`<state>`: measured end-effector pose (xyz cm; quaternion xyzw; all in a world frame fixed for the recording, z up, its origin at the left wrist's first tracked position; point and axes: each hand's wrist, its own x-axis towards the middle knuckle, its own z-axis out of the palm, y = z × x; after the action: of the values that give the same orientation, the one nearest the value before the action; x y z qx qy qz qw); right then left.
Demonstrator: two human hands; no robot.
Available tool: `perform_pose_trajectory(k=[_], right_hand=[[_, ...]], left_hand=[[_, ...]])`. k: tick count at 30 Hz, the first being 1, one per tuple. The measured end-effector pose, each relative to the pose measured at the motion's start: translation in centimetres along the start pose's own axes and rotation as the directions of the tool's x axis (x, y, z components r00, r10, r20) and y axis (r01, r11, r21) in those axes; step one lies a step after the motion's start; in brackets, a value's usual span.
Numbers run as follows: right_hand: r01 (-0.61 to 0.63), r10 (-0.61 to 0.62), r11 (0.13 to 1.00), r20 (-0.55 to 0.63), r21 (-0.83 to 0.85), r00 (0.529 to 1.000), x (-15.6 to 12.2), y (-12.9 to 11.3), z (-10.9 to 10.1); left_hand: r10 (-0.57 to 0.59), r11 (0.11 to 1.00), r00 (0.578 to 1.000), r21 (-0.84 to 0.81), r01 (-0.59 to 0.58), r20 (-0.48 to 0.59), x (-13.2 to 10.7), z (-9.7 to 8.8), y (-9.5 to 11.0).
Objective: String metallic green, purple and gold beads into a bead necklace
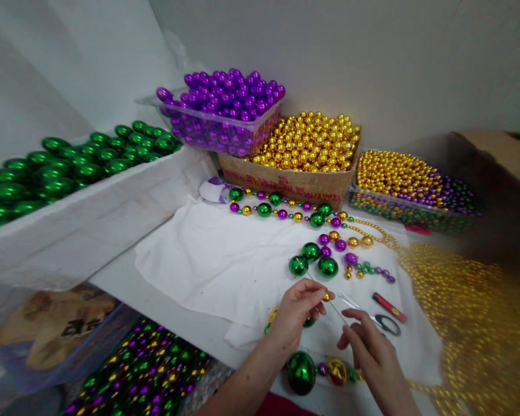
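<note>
Between the fingertips of my left hand (301, 303) is a small gold bead (327, 296). A thin, pale needle-like strand (337, 312) passes by the bead; whether it runs through the hole I cannot tell. My right hand (366, 344) pinches the strand's lower end. Just beyond the hands lie loose green balls (328, 267), purple beads (351, 259) and gold beads (353, 242). Scissors (387, 325) and a red lighter-like object (389, 307) rest right of the hands. Below, a strung section with a large green ball (301, 372) is partly covered by my right hand.
A white cloth (190, 260) covers the table. Behind it are a tub of purple balls (225, 124), a gold-bead carton (286, 179) and a mixed-bead tub (398, 199). Green balls (86, 170) fill a white box at left. Gold bead strands (468, 335) spread right.
</note>
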<state>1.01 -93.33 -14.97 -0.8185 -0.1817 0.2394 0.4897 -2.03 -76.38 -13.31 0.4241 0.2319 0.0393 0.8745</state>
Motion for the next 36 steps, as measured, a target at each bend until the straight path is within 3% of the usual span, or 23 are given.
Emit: perform_pose_trajectory(k=[4, 7, 9, 13, 16, 18, 22, 28, 31, 33, 36], right_hand=[[0.189, -0.173, 0.952, 0.084, -0.242, 0.981, 0.6, 2.8, -1.7], [0.317, -0.333, 0.875, 0.02, -0.366, 0.943, 1.8, 3.5, -1.9], [0.318, -0.341, 0.879, -0.003, -0.355, 0.94, 2.3, 3.2, -1.6], [0.142, -0.146, 0.98, -0.019, -0.138, 0.989, 2.0, 1.8, -0.8], [0.037, -0.036, 0.999, -0.155, 0.004, 0.987, 1.2, 0.3, -0.5], [0.061, -0.051, 0.997, -0.194, 0.045, 0.98, 0.8, -0.7, -0.4], [0.056, -0.049, 0.993, -0.078, 0.099, 0.996, 0.5, -1.2, -0.7], [0.113, -0.112, 0.994, -0.247, -0.009, 0.962, 0.5, 1.2, -2.7], [0.057, -0.014, 0.986, -0.267, 0.155, 0.964, 0.3, 1.5, -3.6], [-0.012, 0.118, 0.945, -0.307, 0.328, 0.944, 0.2, 1.4, -4.0], [-0.061, 0.302, 0.847, -0.384, 0.528, 0.873, 0.0, 1.4, -4.0]], left_hand=[[0.047, 0.994, 0.999, 0.1, -0.046, -0.008, 0.0, 0.5, -0.4], [0.065, 0.99, 0.998, 0.122, -0.065, 0.003, 0.1, 1.0, -0.8], [0.084, 0.988, 0.996, 0.125, -0.085, 0.015, 0.2, 1.3, -0.7], [0.114, 0.98, 0.993, 0.162, -0.114, 0.007, -0.1, 1.3, -0.3], [0.081, 0.984, 0.997, 0.16, -0.08, 0.002, 0.0, 1.2, -0.4], [0.062, 0.986, 0.998, 0.155, -0.064, 0.016, 0.2, 1.2, -0.8], [0.063, 0.981, 0.996, 0.181, -0.073, 0.061, 0.4, 1.7, -1.5], [0.096, 0.956, 0.991, 0.268, -0.119, 0.098, 1.6, 2.9, -1.4], [0.095, 0.936, 0.979, 0.318, -0.149, 0.18, 3.1, 3.5, -0.6], [0.083, 0.878, 0.945, 0.426, -0.22, 0.317, 4.7, 3.9, 0.3], [0.187, 0.657, 0.884, 0.615, -0.437, 0.428, 8.3, 4.7, 1.1]])
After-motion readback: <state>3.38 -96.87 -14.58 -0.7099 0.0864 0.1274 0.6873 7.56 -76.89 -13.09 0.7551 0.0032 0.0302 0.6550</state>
